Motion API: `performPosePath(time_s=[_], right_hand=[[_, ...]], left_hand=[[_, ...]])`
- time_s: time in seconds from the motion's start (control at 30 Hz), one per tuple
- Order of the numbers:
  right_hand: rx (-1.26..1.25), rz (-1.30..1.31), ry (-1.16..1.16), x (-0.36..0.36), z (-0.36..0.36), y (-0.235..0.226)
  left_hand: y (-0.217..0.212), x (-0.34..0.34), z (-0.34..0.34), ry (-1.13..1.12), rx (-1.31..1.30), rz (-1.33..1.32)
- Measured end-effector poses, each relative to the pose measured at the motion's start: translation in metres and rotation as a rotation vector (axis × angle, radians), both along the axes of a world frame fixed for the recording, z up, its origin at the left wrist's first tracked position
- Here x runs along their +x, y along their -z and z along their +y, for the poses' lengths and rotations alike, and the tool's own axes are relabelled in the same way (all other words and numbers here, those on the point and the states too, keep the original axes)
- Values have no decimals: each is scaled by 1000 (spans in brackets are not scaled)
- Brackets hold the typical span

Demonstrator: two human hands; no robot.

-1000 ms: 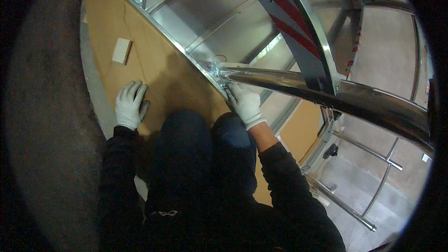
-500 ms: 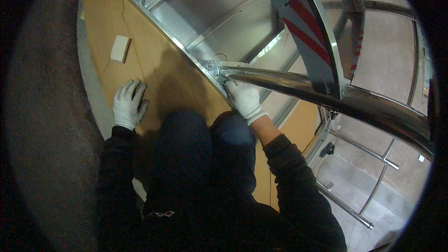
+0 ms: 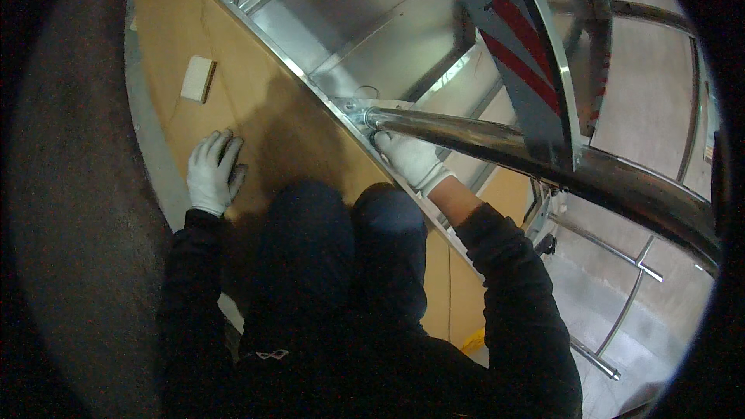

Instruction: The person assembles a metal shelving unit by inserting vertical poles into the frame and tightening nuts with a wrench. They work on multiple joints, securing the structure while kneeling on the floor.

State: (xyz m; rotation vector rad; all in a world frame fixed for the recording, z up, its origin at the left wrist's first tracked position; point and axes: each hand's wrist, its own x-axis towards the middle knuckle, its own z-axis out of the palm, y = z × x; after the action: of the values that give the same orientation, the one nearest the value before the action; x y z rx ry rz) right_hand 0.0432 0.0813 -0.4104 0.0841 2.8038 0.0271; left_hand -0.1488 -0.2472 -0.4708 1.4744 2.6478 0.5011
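Beside the metal tube (image 3: 454, 132) is the right hand (image 3: 410, 160) (can't tell its fingers' grip); the left hand (image 3: 211, 174), fingers apart, over cardboard (image 3: 172, 35).

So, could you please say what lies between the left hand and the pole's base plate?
The head view shows a shadowed brown sheet, then a metal rail, between the left hand and base plate.

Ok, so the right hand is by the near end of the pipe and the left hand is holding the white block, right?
Not quite: the head view shows the white block lying on the tan board, apart from the left hand.
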Motion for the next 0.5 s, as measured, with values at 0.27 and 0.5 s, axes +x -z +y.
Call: performPosePath(time_s=[0.27, 0.5], right_hand=[[-44, 38, 390, 7, -31, 7], [-124, 26, 367, 0, -26, -3]], left_hand=[[-2, -1, 0, 15, 3, 8], [-6, -1, 3, 10, 38, 10]])
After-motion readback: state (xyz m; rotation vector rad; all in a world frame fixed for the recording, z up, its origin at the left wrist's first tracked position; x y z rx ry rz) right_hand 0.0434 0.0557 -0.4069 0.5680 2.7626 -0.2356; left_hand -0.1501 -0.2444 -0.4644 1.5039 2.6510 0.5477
